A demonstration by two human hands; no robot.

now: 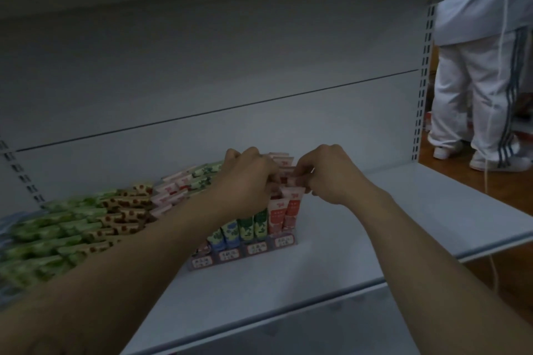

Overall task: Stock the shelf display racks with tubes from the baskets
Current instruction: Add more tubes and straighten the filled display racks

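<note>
- White metal shelf point(375, 225) seen from the head camera, with a small display rack point(245, 252) standing on it near the middle, label cards along its front.
- Upright in the rack stand blue tubes point(227, 235), green tubes point(253, 225) and red tubes point(281, 217) in rows, the red ones at its right end.
- The right hand point(331, 176) is over the red rows, thumb and forefinger pinched on the crimped top of a pink tube point(294, 181) that sits just above the rack.
- The left hand point(248, 179) is just beside it, fingers curled down among the tube tops; I can't tell whether they grip anything.
- More tubes point(86, 219) in green, spotted brown and pink fill the shelf to the left.
- Beyond the shelf's right end a person in white tracksuit point(484, 66) stands on a wooden floor point(450, 176).
</note>
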